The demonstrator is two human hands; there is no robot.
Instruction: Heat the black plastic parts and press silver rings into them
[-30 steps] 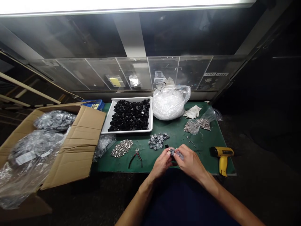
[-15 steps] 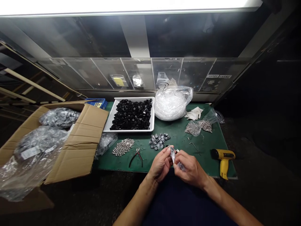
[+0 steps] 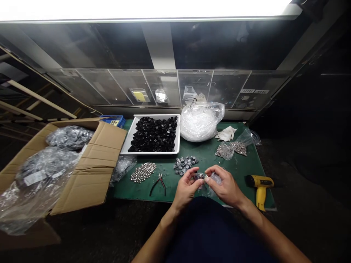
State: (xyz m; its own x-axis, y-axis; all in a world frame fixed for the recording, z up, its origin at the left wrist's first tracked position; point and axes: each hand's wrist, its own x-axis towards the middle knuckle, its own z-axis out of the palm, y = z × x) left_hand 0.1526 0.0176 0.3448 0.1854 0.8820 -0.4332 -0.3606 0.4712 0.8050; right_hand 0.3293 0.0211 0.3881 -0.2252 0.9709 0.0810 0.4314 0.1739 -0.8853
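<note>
A small clear plastic bag [image 3: 216, 178] is held between my two hands above the front of the green table. My left hand [image 3: 188, 187] pinches its left end between thumb and fingers, where a dark and shiny part shows. My right hand [image 3: 223, 185] grips the other side with thumb and forefinger. What is inside the bag is too small to make out. Just beyond my fingers lies a pile of small wrapped dark pieces [image 3: 185, 165]. Left of the hands are red-handled cutting pliers [image 3: 158, 184] and a heap of shiny metal balls [image 3: 143, 172].
A white tray [image 3: 178, 144] of black cube-like pieces stands behind, beside a big clear bag [image 3: 199, 123]. To the right are white gloves [image 3: 226, 133], bags of small metal parts [image 3: 239, 148] and a yellow heat gun [image 3: 261, 188]. An open cardboard box [image 3: 89, 166] stands at left.
My hands have turned the bag from upright to nearly level, spreading it out. My left fingers have shifted over its left end, and the right hand has opened up a little.
</note>
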